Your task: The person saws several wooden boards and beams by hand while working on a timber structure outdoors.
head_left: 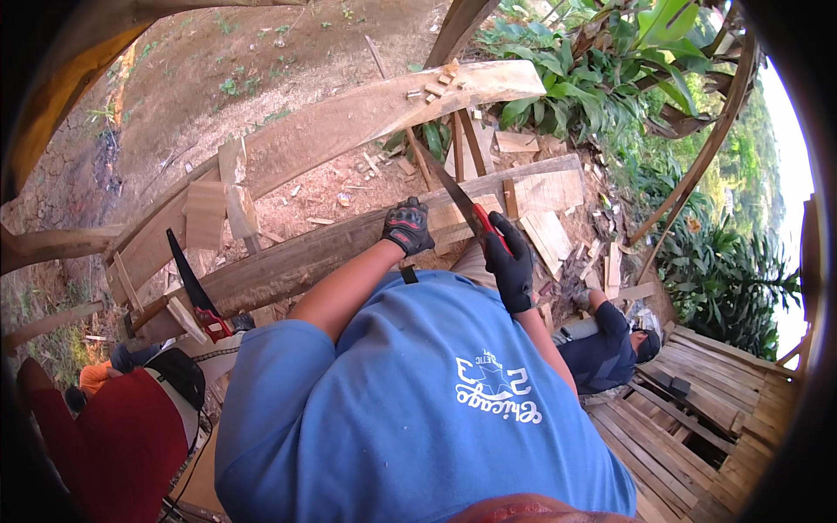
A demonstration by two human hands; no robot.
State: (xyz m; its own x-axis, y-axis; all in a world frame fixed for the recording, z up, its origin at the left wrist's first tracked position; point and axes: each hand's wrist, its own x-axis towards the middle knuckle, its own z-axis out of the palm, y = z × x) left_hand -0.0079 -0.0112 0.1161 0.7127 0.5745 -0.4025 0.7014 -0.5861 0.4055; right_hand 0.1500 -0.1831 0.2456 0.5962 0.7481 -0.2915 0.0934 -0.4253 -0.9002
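Handsaw (454, 193) seems light, springy-bladed, best held where my right hand (511, 265) wraps the handle (481, 216); how my left hand (407, 227) grips, I can't tell.

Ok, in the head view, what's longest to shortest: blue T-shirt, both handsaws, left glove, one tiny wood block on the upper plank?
1. Blue T-shirt
2. Handsaw in the right hand and handsaw at the left: too alike to rank
3. Left glove
4. One wood block on the upper plank

A blue short-sleeved shirt (384, 375) bearing white lettering (499, 404) is worn with black gloves (513, 270), the left red-trimmed.
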